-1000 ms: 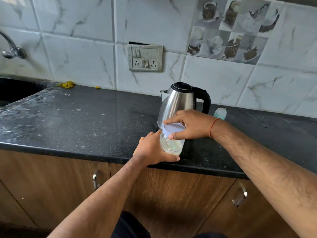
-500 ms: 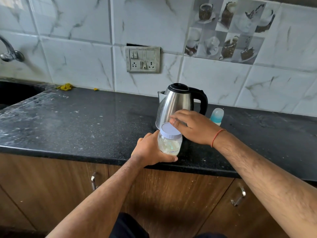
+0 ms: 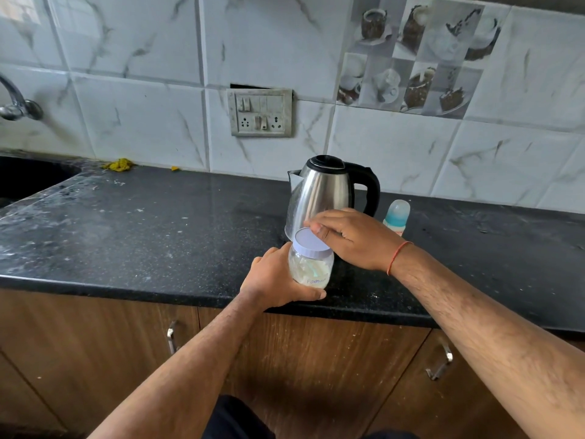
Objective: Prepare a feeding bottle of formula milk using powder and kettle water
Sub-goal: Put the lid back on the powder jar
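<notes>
Formula jar stands at the counter front edge, centre frame, white powder inside, pale lid seated on top. Left hand wraps the jar's lower body from the left, likely to brace it against twisting; right hand curls fingers over the lid rim from the right, apparently a turning grip. Behind, kettle touches neither hand; bottle, capped, waits just right of it, probably for filling.
</notes>
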